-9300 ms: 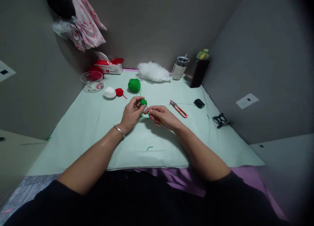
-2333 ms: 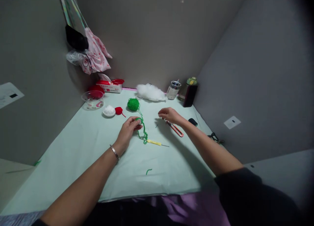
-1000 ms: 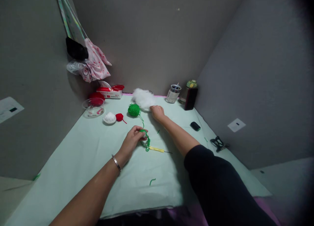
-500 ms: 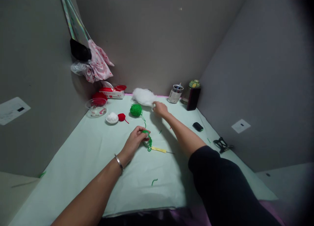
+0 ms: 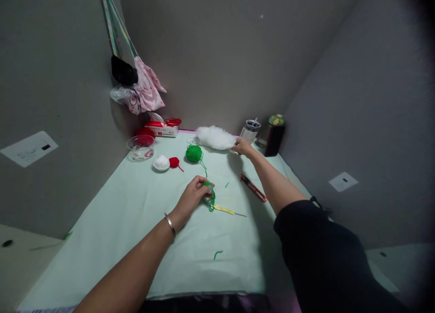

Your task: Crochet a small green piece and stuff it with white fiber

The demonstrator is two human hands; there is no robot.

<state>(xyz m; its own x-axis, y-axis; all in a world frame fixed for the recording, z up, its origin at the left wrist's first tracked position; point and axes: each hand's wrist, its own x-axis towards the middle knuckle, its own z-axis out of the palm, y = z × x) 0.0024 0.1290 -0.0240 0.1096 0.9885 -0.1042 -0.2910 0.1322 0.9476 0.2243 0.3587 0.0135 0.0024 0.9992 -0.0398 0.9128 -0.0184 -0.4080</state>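
Note:
My left hand (image 5: pixel 188 200) is closed on a small green crochet piece (image 5: pixel 212 199) with white showing inside it. A crochet hook (image 5: pixel 224 209) with a yellow handle lies at the piece's lower edge, its bare metal end pointing right. Green yarn runs from the piece up to a green yarn ball (image 5: pixel 194 153). At the back of the table, my right hand (image 5: pixel 243 146) pinches the right end of a fluffy white wad of stuffing (image 5: pixel 215 137). The fingertips there are partly hidden.
Red thread snips (image 5: pixel 253 188) lie beside my right forearm. Further left are a red yarn ball (image 5: pixel 174 162), a white dish of stuffing (image 5: pixel 161 163), a clear tub (image 5: pixel 141 149) and a tissue box (image 5: pixel 163 129). A can (image 5: pixel 249 131), bottle and dark phone (image 5: pixel 274 141) stand back right.
My right hand has drawn rightward, and the white stuffing stretches out further that way. The red snips have come into sight from behind the forearm. My left hand keeps its hold; the view has shifted slightly.

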